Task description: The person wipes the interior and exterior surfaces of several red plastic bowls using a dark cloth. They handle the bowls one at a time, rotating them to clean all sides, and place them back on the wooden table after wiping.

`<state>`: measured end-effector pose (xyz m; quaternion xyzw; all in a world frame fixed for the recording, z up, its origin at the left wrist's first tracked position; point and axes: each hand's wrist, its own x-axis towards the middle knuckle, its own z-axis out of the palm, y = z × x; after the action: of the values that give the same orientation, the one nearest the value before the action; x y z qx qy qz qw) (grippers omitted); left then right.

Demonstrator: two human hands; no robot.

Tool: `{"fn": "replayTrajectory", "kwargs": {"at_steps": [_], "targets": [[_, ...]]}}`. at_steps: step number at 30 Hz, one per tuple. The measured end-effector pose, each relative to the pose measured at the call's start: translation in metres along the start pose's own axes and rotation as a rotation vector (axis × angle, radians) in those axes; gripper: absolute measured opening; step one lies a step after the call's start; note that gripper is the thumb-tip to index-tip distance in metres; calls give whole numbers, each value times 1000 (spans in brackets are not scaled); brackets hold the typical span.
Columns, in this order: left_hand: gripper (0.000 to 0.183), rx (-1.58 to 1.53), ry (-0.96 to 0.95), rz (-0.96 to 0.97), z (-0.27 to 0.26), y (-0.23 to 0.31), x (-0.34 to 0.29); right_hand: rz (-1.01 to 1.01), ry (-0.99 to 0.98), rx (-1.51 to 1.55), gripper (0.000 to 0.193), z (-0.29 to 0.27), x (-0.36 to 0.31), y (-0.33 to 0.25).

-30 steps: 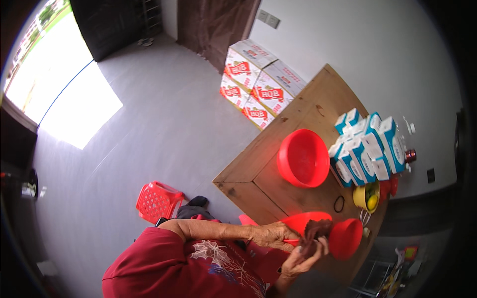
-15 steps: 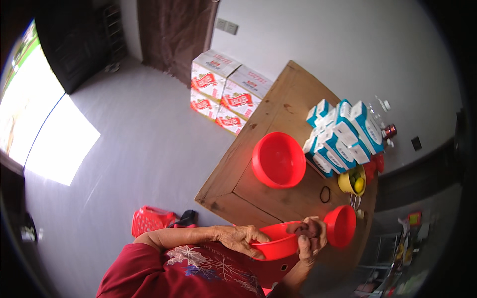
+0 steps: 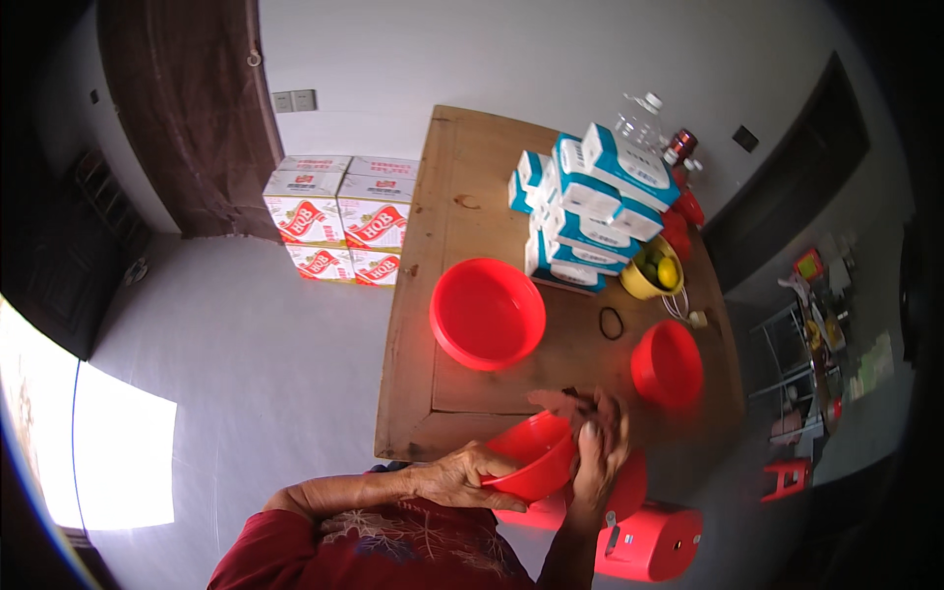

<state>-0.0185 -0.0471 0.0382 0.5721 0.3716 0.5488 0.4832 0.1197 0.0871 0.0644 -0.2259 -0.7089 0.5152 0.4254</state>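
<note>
My left hand (image 3: 467,477) is closed round the left rim of a red plastic bowl (image 3: 536,462), which tilts in front of my body near the table's front edge. My right hand (image 3: 602,447) is closed on a crumpled reddish-brown cloth (image 3: 575,405) at the bowl's right rim; part of the cloth flops over the bowl's far edge. On the table just beyond sits a larger red basin (image 3: 489,315). A smaller red bowl (image 3: 667,364) stands to the right of my right hand.
The wooden table (image 3: 442,236) bears stacked tissue packs (image 3: 590,211), a yellow bucket of green and yellow fruit (image 3: 654,272), a dark ring (image 3: 611,323) and a clear bottle (image 3: 639,120). Cartons (image 3: 339,221) stand left of it. Red plastic stools (image 3: 654,541) are low at right.
The view has swung to the right, so the table appears further left and upright. The bowl is tilted more, and the cloth has spread out over its far edge. Both hands keep their hold.
</note>
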Motion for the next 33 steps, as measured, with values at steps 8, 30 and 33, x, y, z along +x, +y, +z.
{"fn": "replayTrajectory", "kwargs": {"at_steps": [8, 30, 33], "targets": [[23, 27, 73, -83, -5, 8, 6, -29, 30, -12, 42, 12, -4, -2], [16, -40, -25, -212, -189, 32, -89, 731, 184, 635, 25, 185, 72, 122], [18, 5, 39, -121, -210, 20, -96, 592, 290, 630, 27, 217, 103, 164]]}}
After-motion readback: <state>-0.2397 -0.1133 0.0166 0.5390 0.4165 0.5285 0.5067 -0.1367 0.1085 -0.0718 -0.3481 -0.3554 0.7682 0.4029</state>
